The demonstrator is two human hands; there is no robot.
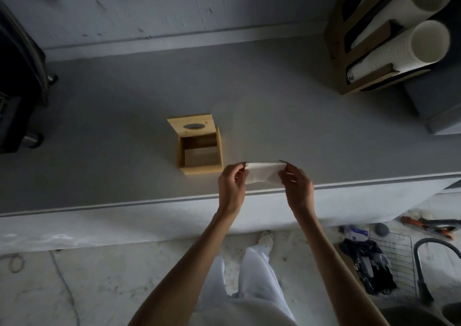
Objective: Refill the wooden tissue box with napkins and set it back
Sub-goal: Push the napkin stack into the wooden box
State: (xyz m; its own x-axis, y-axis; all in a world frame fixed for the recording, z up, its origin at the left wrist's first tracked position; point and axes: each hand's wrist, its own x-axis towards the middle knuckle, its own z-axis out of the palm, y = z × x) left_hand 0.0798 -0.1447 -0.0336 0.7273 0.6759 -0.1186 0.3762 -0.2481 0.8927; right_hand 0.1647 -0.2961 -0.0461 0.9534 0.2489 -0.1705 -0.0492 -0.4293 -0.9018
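Note:
The wooden tissue box (pixel 201 168) stands on the grey counter with its top open and its inside bare. Its lid (pixel 190 125), with an oval slot, lies slid back against the box's far side. Just right of the box, near the counter's front edge, a white napkin (pixel 264 172) is stretched between my two hands. My left hand (pixel 232 183) pinches its left end and my right hand (pixel 296 184) pinches its right end. The napkin sags a little in the middle.
A brown cardboard dispenser (pixel 359 51) with two stacks of white paper cups (pixel 424 43) stands at the back right of the grey counter (pixel 112 126). A dark appliance (pixel 20 81) sits at the far left. A wire rack (pixel 396 258) and black faucet (pixel 424 263) are at lower right.

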